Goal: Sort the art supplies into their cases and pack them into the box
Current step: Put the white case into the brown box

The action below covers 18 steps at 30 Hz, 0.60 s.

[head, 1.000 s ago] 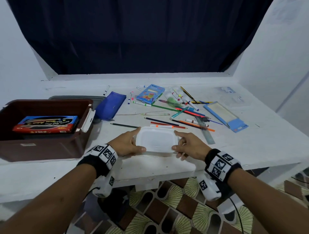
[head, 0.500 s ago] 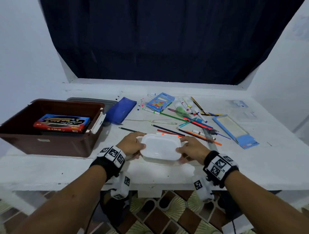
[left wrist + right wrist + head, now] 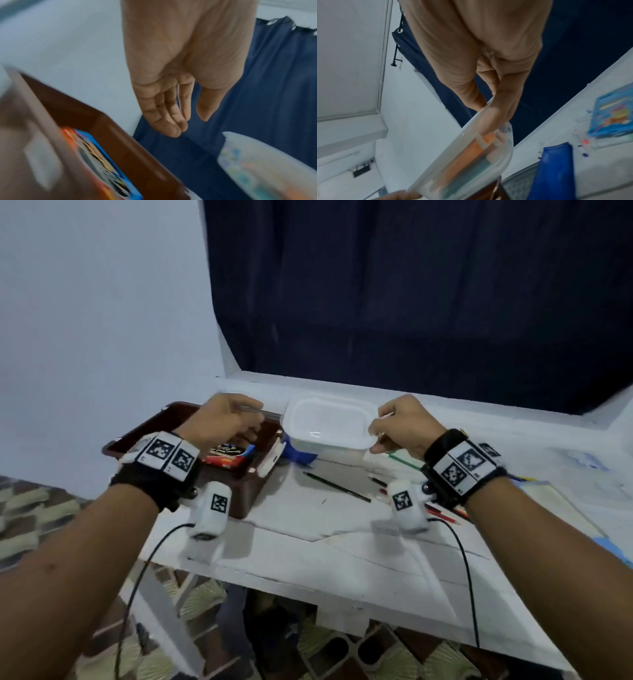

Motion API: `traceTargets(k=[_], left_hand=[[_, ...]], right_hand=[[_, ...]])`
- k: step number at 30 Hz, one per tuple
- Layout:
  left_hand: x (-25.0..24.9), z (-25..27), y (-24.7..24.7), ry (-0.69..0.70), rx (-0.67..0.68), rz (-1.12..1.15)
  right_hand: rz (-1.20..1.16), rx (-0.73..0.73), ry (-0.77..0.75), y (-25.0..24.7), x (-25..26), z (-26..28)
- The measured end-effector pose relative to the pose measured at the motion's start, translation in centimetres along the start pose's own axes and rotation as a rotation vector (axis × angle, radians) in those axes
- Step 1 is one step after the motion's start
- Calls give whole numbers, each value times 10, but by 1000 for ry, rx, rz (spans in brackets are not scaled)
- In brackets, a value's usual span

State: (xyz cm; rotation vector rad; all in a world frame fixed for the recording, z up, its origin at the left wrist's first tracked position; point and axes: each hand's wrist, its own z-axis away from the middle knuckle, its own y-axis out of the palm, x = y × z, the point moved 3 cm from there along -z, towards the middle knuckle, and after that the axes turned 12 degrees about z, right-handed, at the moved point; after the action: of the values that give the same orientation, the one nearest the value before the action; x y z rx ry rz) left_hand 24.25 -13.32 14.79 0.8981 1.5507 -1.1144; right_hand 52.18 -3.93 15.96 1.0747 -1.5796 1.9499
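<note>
My right hand pinches the case; my left hangs loose. I keep it level over the box.

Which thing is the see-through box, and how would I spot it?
Find the white table under the dark curtain. Above it, beside the brown box, the right hand holds up a clear plastic case. It is the only see-through container, with orange markers inside.

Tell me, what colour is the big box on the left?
Dark reddish-brown box, seen best in the head view.
</note>
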Motion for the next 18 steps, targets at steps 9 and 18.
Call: traceTargets(k=[9, 18], left_hand=[[63, -24, -178, -72, -206, -478], [105, -79, -282, -141, 36, -506]], right_hand=[[-49, 116, -29, 118, 115, -59], [237, 242, 79, 224, 169, -115]])
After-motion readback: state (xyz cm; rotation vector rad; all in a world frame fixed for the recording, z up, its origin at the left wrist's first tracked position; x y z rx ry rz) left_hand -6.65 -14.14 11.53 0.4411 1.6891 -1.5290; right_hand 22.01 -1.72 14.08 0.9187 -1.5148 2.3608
